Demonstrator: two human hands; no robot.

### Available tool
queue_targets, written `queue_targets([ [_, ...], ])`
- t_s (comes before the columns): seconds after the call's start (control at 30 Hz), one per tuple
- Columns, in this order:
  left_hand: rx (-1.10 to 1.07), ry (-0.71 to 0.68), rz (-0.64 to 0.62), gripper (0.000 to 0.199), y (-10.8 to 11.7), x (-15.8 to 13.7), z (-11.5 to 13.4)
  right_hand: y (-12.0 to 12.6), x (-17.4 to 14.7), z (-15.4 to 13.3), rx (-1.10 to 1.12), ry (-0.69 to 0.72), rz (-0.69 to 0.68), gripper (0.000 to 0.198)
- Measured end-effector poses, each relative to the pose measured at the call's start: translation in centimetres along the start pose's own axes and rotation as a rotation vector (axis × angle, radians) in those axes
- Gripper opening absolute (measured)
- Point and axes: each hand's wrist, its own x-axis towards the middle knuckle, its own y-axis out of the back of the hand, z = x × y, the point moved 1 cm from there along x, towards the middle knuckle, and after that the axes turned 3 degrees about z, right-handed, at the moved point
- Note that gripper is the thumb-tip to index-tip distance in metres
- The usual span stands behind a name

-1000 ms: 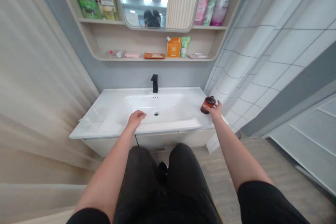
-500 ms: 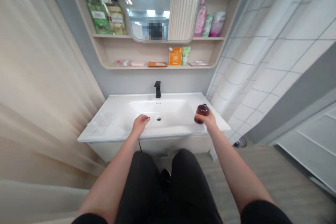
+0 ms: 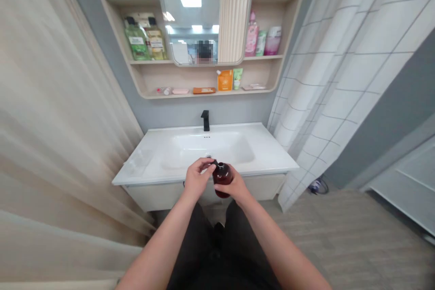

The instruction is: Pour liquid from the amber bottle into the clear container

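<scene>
I get bright, diffuse light. Above the right hand (image 3: 234, 186), reflected lamps (image 3: 190, 2) glare and coarse pixels (image 3: 205, 50) block part of the mirror (image 3: 208, 16); left of the grip, the curtain (image 3: 68, 99) looks soft.

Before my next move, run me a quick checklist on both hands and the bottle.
1. Right hand gripping the amber bottle: ok.
2. Bottle mouth facing up and uncovered: ok.
3. Left hand pinching the small dark piece: ok.
4. Dark piece touching the mouth's rim: cannot tell.
5. Liquid level inside: cannot tell.
6. Both hands apart from the black faucet: ok.
</scene>
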Motion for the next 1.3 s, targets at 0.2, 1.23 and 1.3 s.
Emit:
queue_targets([
  [0.2, 0.068, -0.016, -0.045, 0.021, 0.4, -1.4, 0.7, -0.1, -1.2, -0.3, -0.166, 0.038, 0.011, 0.075],
  [1.23, -0.16, -0.043, -0.229, 0.05, 0.3, -1.7, 0.2, -0.3, -2.2, -0.1, -0.191, 0.058, 0.025, 0.081],
  [1.3, -0.156, -0.023, -0.208, 0.054, 0.2, -1.6, -0.1, -0.3, -2.2, -0.2, -0.169, 0.054, 0.01, 0.08],
])
